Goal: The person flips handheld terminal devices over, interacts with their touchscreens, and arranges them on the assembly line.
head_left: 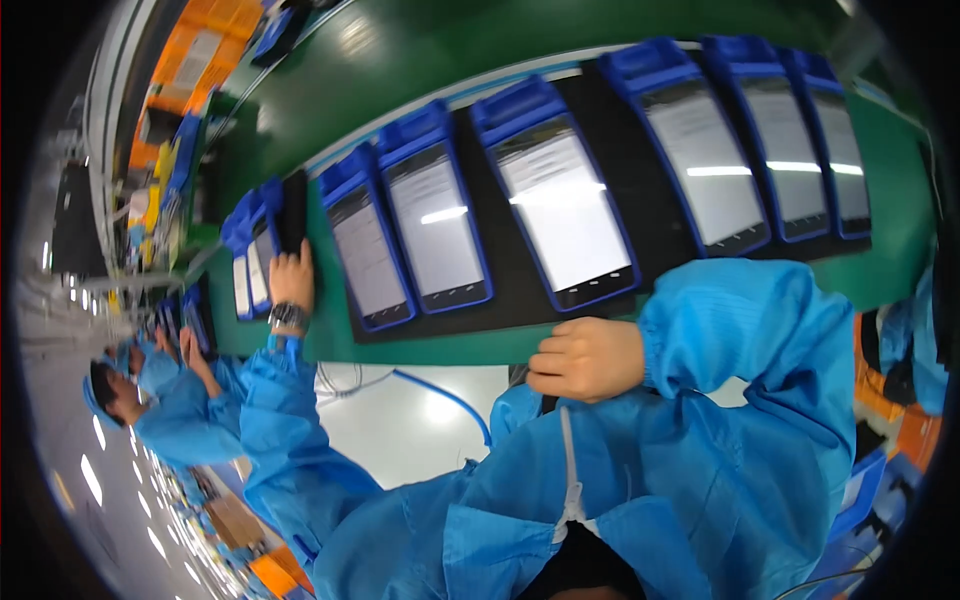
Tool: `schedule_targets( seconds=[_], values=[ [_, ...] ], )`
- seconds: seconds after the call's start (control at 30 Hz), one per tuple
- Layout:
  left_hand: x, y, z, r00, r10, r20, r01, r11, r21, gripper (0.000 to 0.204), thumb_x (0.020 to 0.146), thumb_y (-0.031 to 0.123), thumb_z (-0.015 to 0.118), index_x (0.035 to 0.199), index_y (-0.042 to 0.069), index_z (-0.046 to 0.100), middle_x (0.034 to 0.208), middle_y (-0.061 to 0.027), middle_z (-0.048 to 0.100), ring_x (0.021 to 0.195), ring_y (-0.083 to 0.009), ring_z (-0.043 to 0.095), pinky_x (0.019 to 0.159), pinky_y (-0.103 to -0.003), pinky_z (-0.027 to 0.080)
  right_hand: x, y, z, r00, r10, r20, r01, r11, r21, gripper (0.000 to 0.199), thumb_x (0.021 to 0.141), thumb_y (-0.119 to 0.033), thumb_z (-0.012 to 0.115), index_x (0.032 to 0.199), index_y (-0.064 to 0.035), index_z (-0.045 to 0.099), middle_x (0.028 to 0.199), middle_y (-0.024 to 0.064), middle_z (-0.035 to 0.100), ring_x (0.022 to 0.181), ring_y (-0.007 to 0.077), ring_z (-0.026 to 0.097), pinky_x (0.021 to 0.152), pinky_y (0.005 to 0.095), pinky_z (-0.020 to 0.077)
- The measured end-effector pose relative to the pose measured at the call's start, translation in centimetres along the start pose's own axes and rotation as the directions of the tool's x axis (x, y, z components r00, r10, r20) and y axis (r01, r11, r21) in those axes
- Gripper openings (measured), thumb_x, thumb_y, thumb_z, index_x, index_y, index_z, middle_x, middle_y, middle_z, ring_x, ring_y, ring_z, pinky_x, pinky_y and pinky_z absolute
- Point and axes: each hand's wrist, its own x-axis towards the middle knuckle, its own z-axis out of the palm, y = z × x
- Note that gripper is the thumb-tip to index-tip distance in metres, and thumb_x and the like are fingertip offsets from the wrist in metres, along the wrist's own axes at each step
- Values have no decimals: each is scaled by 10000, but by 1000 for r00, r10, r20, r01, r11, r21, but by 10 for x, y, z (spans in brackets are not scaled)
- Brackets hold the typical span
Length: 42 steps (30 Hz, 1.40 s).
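My left hand (293,282), with a dark wristwatch (289,316) above the sleeve cuff, reaches to the left end of the bench. Its index finger is stretched out beside a small blue-framed device with a lit screen (259,262); whether it touches the device I cannot tell. My right hand (587,360) is curled closed at the bench's near edge, below a blue-framed touchscreen device (565,215) with a bright white screen. What its fingers hold, if anything, is hidden. Two similar devices (436,220) (370,250) lie left of that one, and several more (705,160) lie to the right.
The devices lie on black mats (480,190) over a green bench top (420,345). Orange bins (195,60) stand at the far left. A co-worker in blue (185,425) sits further left. A blue cable (440,395) hangs below the bench edge.
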Motion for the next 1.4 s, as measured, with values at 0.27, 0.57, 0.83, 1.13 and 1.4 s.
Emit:
schedule_targets(
  seconds=[0.27,0.57,0.83,1.13,1.4],
  values=[
    [-25,30,-71,999,-9,-31,-4,918,-397,436,720,85,550,1150,16,541,715,-122,588,719,-279,547,729,-384,406,-7,0,1,1000,-19,5,19,998,-57,183,687,-144,589,828,-30,564,719,57,516,658,180,541,583,285,453],
    [-15,50,-162,907,-334,-258,-32,554,-832,374,782,-73,452,1096,67,601,726,-133,458,686,-281,465,613,-358,387,-3,-3,0,1000,5,17,-4,998,-55,127,738,-108,589,839,-30,586,773,75,588,695,183,591,595,272,479],
    [-17,57,-154,943,-206,-262,-40,711,-702,573,680,-125,464,1166,146,596,749,-81,461,680,-244,433,639,-336,376,-1,-4,-1,1000,6,20,-4,997,-81,164,723,-104,612,870,-31,611,814,77,615,705,176,601,580,261,485],
    [-54,36,-106,730,-671,-133,167,363,-917,384,815,-6,492,1184,72,565,772,-53,452,712,-153,431,622,-278,368,-1,-5,-4,1000,5,20,-3,996,-92,162,719,-102,618,865,-31,617,810,77,618,703,171,605,577,256,484],
    [-102,65,-61,653,-756,-53,348,361,-865,407,760,175,679,1134,47,583,937,-92,448,896,-235,432,790,-347,367,3,-4,-6,999,37,21,-36,997,-61,115,747,-88,604,851,-38,599,758,63,579,665,161,573,566,253,470]
  ],
)
